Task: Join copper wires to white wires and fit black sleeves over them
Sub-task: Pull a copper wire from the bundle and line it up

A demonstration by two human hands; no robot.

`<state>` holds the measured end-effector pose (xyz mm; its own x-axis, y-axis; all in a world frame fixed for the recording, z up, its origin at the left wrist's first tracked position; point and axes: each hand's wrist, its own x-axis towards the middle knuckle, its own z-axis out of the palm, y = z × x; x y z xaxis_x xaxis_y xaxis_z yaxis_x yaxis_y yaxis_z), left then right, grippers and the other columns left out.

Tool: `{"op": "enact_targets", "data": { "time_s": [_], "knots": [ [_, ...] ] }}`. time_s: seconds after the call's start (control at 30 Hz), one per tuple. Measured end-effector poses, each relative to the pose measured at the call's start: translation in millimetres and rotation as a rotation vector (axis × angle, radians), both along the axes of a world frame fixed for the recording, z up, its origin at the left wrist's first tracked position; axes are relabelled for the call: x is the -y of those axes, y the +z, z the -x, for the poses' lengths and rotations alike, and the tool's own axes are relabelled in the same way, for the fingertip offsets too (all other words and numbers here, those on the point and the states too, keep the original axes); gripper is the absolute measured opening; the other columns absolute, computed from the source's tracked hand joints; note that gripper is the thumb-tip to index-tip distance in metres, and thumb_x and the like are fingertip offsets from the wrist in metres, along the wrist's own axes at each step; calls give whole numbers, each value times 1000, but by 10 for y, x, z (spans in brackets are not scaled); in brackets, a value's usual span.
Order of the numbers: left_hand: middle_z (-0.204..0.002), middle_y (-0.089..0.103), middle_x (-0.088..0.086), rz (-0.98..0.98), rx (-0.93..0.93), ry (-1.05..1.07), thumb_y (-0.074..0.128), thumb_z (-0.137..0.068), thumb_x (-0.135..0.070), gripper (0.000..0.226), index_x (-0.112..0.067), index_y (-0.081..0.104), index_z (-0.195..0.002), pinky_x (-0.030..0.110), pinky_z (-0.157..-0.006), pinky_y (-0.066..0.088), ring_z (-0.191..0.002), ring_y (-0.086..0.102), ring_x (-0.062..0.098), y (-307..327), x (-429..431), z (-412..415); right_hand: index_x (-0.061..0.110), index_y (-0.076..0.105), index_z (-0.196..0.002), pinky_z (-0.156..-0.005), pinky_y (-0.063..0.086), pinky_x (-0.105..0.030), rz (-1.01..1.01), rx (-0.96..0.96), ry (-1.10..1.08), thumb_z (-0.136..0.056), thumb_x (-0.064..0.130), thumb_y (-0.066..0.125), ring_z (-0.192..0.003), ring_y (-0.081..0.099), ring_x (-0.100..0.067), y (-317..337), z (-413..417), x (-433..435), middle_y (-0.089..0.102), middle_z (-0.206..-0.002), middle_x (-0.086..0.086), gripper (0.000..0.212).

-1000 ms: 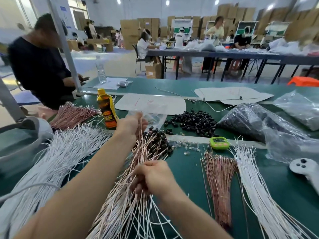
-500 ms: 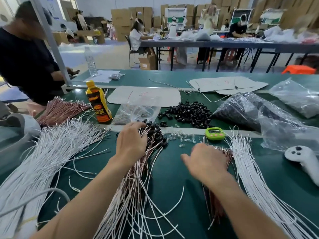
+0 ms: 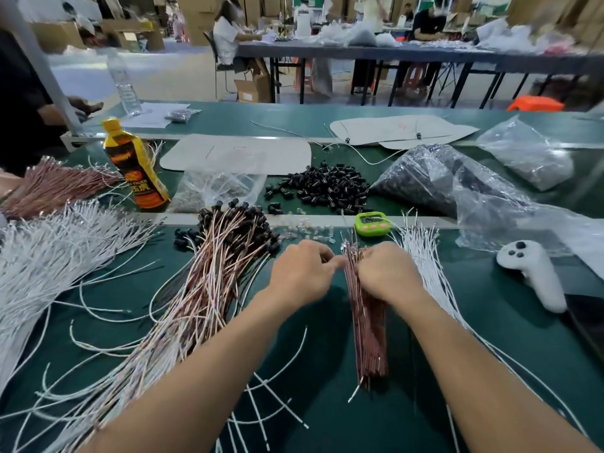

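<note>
Just below the one green timer (image 3: 372, 223), two hands meet atop one copper wire bundle (image 3: 366, 322): the right hand (image 3: 389, 273) curls round it, while the left hand (image 3: 302, 273) has an unclear grip. One black sleeve pile (image 3: 327, 188) lies behind the timer and white wires (image 3: 421, 256) lie right of it. One bottle (image 3: 137, 168), far left, reads "TIGER".

Single view: your head-worn wide-angle camera looks forward and down over the green bench (image 3: 490, 338). Your forearms enter from the bottom edge. Left hand (image 3: 300, 276) and right hand (image 3: 389, 273) sit close, mid-frame. The hall beyond fills the top edge.
</note>
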<state>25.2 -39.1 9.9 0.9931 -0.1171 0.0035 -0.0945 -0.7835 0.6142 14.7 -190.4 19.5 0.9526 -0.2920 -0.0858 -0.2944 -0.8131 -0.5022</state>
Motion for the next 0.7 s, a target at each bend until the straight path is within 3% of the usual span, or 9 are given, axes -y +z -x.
{"op": "enact_targets", "data": {
  "time_s": [0.07, 0.13, 0.23, 0.37, 0.43, 0.47, 0.5, 0.57, 0.7],
  "knots": [
    [-73, 76, 0, 192, -160, -111, 55, -99, -55, 47, -19, 76, -76, 34, -73, 57, -73, 72, 22, 40, 47, 8, 13, 71, -73, -63, 48, -37, -381, 178, -84, -86, 12, 65, -71, 63, -30, 1, -35, 69, 67, -71, -3, 14],
    [-73, 77, 5, 411, -305, -193, 59, -101, -37, 36, -13, 77, -82, 27, -61, 54, -63, 70, 18, 100, 76, 54, 15, 67, -71, -56, 43, -36, -761, 369, -188, -90, 5, 64, -56, 55, -24, 47, -75, 110, 61, -59, -1, 22],
    [-68, 74, 4, 487, -313, -199, 56, -97, -6, 23, -11, 77, -89, 23, -52, 48, -55, 62, 15, 168, 45, 64, 10, 60, -78, -43, 38, -28, -1052, 553, -305, -97, -1, 55, -39, 46, -17, 149, -147, 159, 55, -49, 1, 22],
    [-65, 73, -1, 323, -135, -78, 53, -100, -9, 24, -16, 75, -108, 22, -50, 47, -49, 56, 12, 241, -1, -37, 12, 58, -84, -45, 44, -29, -1121, 479, -211, -102, 2, 53, -41, 48, -17, 99, -197, 39, 57, -52, 1, 21],
    [-79, 77, -5, 290, -133, -95, 61, -91, -8, 41, -24, 67, -127, 23, -60, 55, -61, 66, 10, 262, -2, -58, 11, 58, -84, -45, 45, -31, -1135, 461, -202, -101, 0, 52, -42, 49, -19, 24, -225, -45, 57, -51, 1, 22],
    [-84, 77, -7, 303, -158, -104, 64, -87, -8, 45, -28, 67, -127, 27, -67, 59, -69, 70, 10, 263, -5, -66, 10, 58, -83, -46, 45, -32, -1140, 457, -209, -101, 0, 51, -42, 49, -19, -16, -244, -69, 57, -51, 1, 21],
    [-84, 77, -8, 306, -171, -109, 67, -87, -11, 37, -30, 72, -118, 32, -71, 61, -70, 71, 10, 247, -8, -86, 9, 58, -84, -46, 44, -32, -1140, 448, -214, -100, 0, 52, -42, 49, -20, -52, -266, -82, 57, -52, 0, 20],
    [-72, 76, -11, 248, -141, -81, 70, -90, -21, 11, -28, 78, -89, 32, -63, 61, -59, 66, 6, 222, -14, -143, 8, 59, -86, -45, 44, -29, -1160, 411, -221, -101, 2, 53, -43, 51, -21, -116, -297, -84, 60, -54, -2, 18],
    [-63, 73, -10, 239, -103, 2, 68, -93, -28, 25, -25, 76, -69, 16, -43, 44, -48, 57, 1, 150, -8, -266, 12, 60, -80, -41, 42, -22, -1247, 294, -128, -99, 2, 58, -43, 51, -19, -178, -350, -56, 60, -61, -6, 21]
  ]
}}
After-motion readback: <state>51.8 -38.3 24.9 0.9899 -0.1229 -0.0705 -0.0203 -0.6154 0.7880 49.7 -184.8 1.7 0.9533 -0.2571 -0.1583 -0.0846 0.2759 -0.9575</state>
